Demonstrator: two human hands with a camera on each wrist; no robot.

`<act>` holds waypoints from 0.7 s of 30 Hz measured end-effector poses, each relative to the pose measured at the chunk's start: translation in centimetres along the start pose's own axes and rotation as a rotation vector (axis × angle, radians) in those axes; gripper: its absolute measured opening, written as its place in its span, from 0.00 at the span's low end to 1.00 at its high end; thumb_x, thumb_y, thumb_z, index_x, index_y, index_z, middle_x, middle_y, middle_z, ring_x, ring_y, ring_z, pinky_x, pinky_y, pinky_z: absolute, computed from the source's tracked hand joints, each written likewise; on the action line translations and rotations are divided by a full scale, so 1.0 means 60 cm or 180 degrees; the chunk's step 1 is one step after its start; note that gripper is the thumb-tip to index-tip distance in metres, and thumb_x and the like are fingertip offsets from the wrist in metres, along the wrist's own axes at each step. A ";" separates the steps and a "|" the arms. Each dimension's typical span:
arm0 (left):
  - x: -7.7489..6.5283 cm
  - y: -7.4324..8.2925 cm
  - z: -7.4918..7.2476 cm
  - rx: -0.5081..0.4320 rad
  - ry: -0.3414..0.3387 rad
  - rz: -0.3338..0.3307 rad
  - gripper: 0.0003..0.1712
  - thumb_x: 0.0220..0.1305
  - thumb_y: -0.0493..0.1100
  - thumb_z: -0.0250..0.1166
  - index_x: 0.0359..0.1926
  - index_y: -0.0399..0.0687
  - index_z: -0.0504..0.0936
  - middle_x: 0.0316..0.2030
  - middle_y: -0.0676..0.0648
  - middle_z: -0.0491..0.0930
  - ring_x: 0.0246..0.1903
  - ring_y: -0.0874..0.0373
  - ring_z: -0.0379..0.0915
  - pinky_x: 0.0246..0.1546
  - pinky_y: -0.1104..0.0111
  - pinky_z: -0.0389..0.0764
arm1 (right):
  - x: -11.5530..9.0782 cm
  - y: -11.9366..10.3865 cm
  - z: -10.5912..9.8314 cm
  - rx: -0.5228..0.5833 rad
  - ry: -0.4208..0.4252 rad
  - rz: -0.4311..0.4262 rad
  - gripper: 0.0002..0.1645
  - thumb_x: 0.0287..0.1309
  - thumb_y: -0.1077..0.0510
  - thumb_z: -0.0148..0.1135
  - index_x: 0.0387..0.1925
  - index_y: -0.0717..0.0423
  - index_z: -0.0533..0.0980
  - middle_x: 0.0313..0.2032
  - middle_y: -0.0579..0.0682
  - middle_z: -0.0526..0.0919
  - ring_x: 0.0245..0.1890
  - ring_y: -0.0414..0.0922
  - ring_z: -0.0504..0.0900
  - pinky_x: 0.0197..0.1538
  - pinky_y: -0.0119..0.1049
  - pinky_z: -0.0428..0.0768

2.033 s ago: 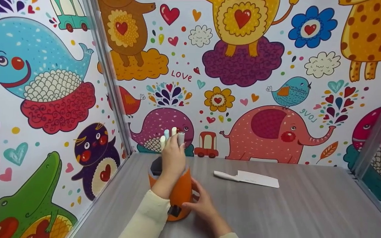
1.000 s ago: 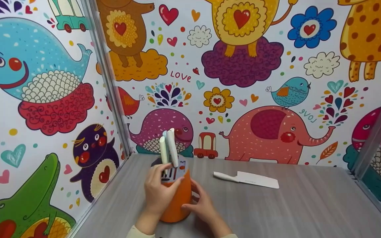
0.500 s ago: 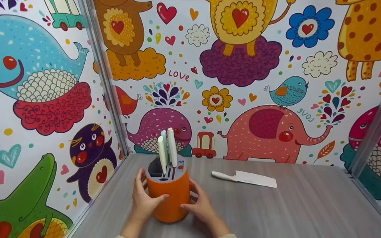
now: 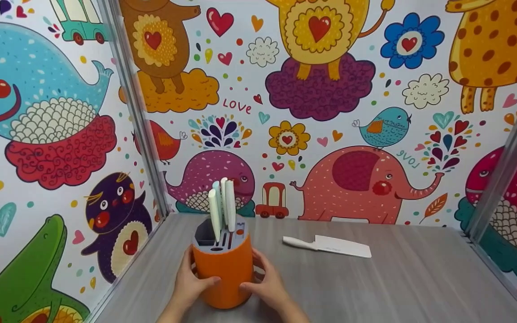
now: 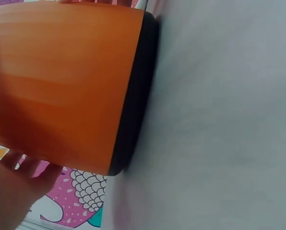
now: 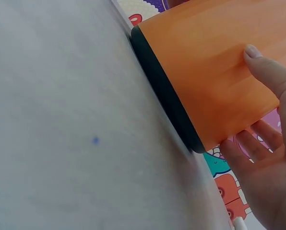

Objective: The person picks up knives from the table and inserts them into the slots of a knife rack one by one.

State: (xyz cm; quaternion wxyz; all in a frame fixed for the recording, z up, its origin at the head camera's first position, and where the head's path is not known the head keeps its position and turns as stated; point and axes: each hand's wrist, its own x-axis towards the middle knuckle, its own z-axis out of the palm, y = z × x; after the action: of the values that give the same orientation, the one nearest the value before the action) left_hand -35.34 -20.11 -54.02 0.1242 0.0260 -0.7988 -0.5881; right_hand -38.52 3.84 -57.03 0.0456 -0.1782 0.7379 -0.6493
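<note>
An orange knife block [image 4: 223, 273] with a grey slotted top stands upright on the table, its dark base showing in both wrist views. Several knives [image 4: 230, 206] with pale handles stick up out of its slots. My left hand [image 4: 191, 280] grips the block's left side, thumb across the front and fingers round the back. From the right, my right hand [image 4: 268, 280] holds it the same way, with the thumb flat on the orange wall in the right wrist view. To the right of the block lies a white cleaver [image 4: 341, 246], flat on the table.
The grey wood-grain table [image 4: 375, 291] meets a back wall [image 4: 267, 103] and a left wall printed with cartoon animals. Metal corner posts [image 4: 135, 107] stand at the left and right.
My left hand has let go of a handle at the top of the knife block and come down onto the block's left side. My right hand has kept its hold.
</note>
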 end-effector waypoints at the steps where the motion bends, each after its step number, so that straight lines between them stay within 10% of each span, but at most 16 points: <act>1: -0.001 -0.001 0.000 -0.0008 0.0001 -0.0002 0.68 0.40 0.60 0.82 0.76 0.52 0.49 0.73 0.43 0.60 0.68 0.46 0.61 0.69 0.45 0.64 | -0.001 0.000 0.001 -0.0001 0.0005 0.0014 0.54 0.44 0.40 0.77 0.71 0.35 0.61 0.68 0.45 0.71 0.66 0.49 0.72 0.67 0.55 0.72; 13: -0.008 -0.009 0.008 -0.0080 -0.0058 -0.0106 0.68 0.40 0.62 0.80 0.76 0.57 0.49 0.73 0.46 0.59 0.69 0.47 0.60 0.70 0.45 0.63 | -0.011 0.028 -0.066 0.0604 0.0597 0.0013 0.33 0.61 0.62 0.65 0.64 0.70 0.67 0.58 0.68 0.76 0.56 0.55 0.80 0.52 0.37 0.83; 21: -0.007 -0.012 0.003 -0.0131 -0.0039 0.0036 0.65 0.42 0.60 0.81 0.75 0.59 0.51 0.72 0.48 0.61 0.67 0.49 0.62 0.69 0.45 0.65 | 0.009 0.033 -0.165 -0.0229 0.1663 0.0326 0.17 0.55 0.66 0.62 0.47 0.72 0.77 0.27 0.48 0.80 0.25 0.38 0.78 0.30 0.31 0.80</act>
State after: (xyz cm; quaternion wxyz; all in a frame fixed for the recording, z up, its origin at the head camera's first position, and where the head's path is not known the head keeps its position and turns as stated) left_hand -35.04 -20.06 -54.80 0.1232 0.0153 -0.7874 -0.6038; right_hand -42.39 13.16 -57.35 -0.1200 0.0315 0.7553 -0.6435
